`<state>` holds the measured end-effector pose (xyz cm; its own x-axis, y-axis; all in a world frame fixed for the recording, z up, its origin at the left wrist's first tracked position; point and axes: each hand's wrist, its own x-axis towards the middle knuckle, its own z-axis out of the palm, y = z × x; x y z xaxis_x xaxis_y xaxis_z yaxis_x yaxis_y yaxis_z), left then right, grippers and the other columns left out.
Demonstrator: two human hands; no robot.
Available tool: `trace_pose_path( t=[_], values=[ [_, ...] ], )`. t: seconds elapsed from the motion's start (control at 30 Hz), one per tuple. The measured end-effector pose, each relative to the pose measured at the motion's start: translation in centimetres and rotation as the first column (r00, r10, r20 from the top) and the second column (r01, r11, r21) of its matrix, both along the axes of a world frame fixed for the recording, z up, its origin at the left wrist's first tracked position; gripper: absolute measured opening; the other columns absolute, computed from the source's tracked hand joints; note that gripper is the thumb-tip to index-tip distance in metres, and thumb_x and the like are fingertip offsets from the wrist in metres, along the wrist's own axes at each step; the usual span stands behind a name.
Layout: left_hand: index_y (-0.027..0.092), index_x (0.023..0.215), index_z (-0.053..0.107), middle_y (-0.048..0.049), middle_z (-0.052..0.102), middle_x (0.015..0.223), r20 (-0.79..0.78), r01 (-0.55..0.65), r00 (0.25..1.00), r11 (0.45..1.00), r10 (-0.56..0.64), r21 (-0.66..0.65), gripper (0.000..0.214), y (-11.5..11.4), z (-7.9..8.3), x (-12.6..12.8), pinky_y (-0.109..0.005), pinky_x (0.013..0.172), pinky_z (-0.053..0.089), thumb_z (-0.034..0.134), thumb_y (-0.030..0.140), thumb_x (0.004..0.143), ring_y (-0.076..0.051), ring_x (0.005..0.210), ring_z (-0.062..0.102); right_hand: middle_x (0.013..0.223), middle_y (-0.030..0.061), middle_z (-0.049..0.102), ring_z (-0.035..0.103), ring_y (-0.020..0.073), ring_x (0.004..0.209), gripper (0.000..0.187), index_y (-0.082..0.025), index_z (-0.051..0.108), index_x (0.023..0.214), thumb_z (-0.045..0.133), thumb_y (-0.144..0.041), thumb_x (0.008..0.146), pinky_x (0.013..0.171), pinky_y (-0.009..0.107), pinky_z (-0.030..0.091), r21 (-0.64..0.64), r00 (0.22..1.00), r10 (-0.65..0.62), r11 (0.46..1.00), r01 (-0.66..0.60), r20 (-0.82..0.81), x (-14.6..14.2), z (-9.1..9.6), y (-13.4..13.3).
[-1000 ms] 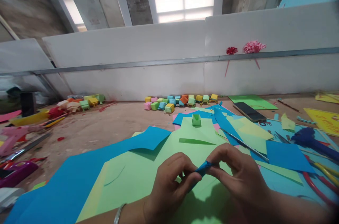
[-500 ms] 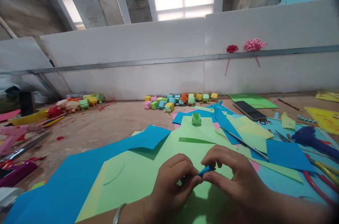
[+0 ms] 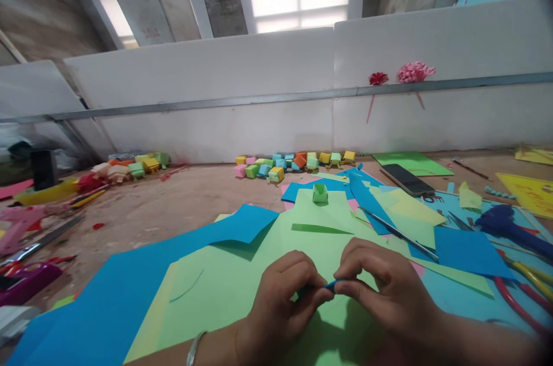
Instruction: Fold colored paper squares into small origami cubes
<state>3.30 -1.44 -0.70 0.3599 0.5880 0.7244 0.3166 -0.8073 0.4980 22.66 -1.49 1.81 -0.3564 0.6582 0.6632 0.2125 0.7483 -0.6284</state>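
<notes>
A small folded piece of blue paper [image 3: 330,285] is pinched between both hands, most of it covered by fingers. My left hand [image 3: 287,291], with a bracelet [image 3: 194,348] at the wrist, grips its left end. The thumb and forefinger of my right hand [image 3: 380,279] close on its right end. Beneath the hands lies a light green paper sheet [image 3: 224,297]. Just beyond them rest a dark green paper strip [image 3: 319,229] and a little open green paper box [image 3: 320,193].
Blue paper [image 3: 99,285] spreads to the left. Rows of small coloured paper boxes [image 3: 276,174] line the back. On the right are a pen-like metal tool [image 3: 401,235], a phone [image 3: 406,180], red-handled scissors [image 3: 518,305] and a blue glue gun [image 3: 510,227]. A pink glue gun [image 3: 19,222] lies left.
My right thumb and forefinger have closed together over the right end of the blue paper, so less of it shows. The left hand has barely shifted.
</notes>
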Motion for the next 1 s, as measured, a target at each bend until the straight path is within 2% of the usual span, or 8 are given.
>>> trace_pose_path(
  t=[0.17,0.27,0.3,0.37,0.4,0.6,0.9,1.0],
  values=[
    [0.017,0.070,0.057,-0.0005,0.057,0.062,-0.054,-0.036,0.998,0.999,0.035,-0.018,0.024,0.2,0.1,-0.2,-0.020,0.053,0.041,0.061,0.028,0.091,-0.012,0.057,0.052,0.073,-0.0005,0.064,0.061,0.0114,0.068,0.010,-0.019,0.062,0.077,0.064,-0.017,0.087,0.062,0.019,0.047,-0.026,0.994,0.016,1.000,-0.014,0.109,0.1,0.0,0.4],
    [0.018,0.075,0.058,-0.0024,0.062,0.069,-0.091,-0.112,0.990,0.990,0.104,-0.090,0.018,0.5,-0.2,-0.5,-0.023,0.058,0.045,0.059,0.026,0.091,-0.015,0.064,0.058,0.088,0.0045,0.068,0.063,0.0152,0.082,0.007,-0.018,0.064,0.093,0.058,-0.021,0.092,0.072,0.024,0.050,0.059,0.942,-0.062,0.997,0.045,0.329,0.7,0.8,1.8],
    [0.018,0.078,0.059,-0.0032,0.065,0.073,-0.083,-0.127,0.990,0.985,0.118,-0.117,0.016,0.6,-0.4,-0.6,-0.024,0.060,0.047,0.057,0.026,0.092,-0.016,0.066,0.060,0.092,0.0064,0.068,0.063,0.0166,0.087,0.011,-0.017,0.064,0.098,0.054,-0.018,0.093,0.075,0.026,0.049,0.119,0.887,-0.156,0.986,0.116,0.434,1.1,1.1,2.5],
    [0.019,0.085,0.061,-0.0035,0.068,0.077,-0.049,-0.133,0.991,0.976,0.126,-0.172,0.014,0.8,-1.0,-0.7,-0.025,0.062,0.048,0.053,0.027,0.093,-0.017,0.068,0.063,0.099,0.0086,0.067,0.062,0.0202,0.094,0.017,-0.018,0.064,0.101,0.051,-0.011,0.091,0.076,0.029,0.047,0.257,0.517,-0.420,0.898,0.358,0.746,2.2,1.8,4.0],
    [0.019,0.086,0.060,-0.0029,0.069,0.077,-0.026,-0.128,0.992,0.973,0.126,-0.192,0.015,1.0,-1.3,-0.7,-0.024,0.061,0.048,0.051,0.028,0.094,-0.016,0.067,0.064,0.095,0.0113,0.067,0.062,0.0241,0.091,0.018,-0.016,0.065,0.094,0.053,-0.006,0.086,0.070,0.032,0.045,0.288,0.418,-0.460,0.865,0.412,0.783,2.8,2.0,4.7],
    [0.021,0.083,0.057,0.0001,0.072,0.074,0.049,-0.072,0.995,0.969,0.086,-0.238,0.016,1.0,-2.0,-0.6,-0.021,0.058,0.046,0.052,0.030,0.096,-0.013,0.063,0.065,0.063,0.0063,0.060,0.055,0.0182,0.055,0.027,-0.014,0.061,0.072,0.054,0.011,0.063,0.051,0.028,0.023,0.321,0.165,-0.455,0.801,0.505,0.875,5.6,1.3,7.5],
    [0.020,0.100,0.067,-0.0046,0.075,0.087,-0.019,-0.048,0.999,0.995,0.047,-0.085,0.015,1.0,-0.6,-0.9,-0.024,0.069,0.052,0.055,0.026,0.096,-0.017,0.078,0.069,0.081,0.0095,0.055,0.049,0.0187,0.066,0.030,-0.015,0.059,0.082,0.040,0.007,0.075,0.053,0.031,0.018,0.432,0.165,-0.564,0.762,0.482,0.809,3.9,3.4,5.0],
    [0.019,0.100,0.067,-0.0051,0.075,0.087,-0.029,-0.047,0.999,0.996,0.044,-0.079,0.015,1.2,-0.5,-0.9,-0.025,0.070,0.052,0.054,0.024,0.095,-0.018,0.078,0.068,0.079,0.0064,0.053,0.048,0.0185,0.063,0.023,-0.018,0.059,0.083,0.040,-0.004,0.082,0.053,0.030,0.022,0.496,0.440,-0.596,0.803,0.330,0.672,3.2,4.6,2.2]
  ],
)
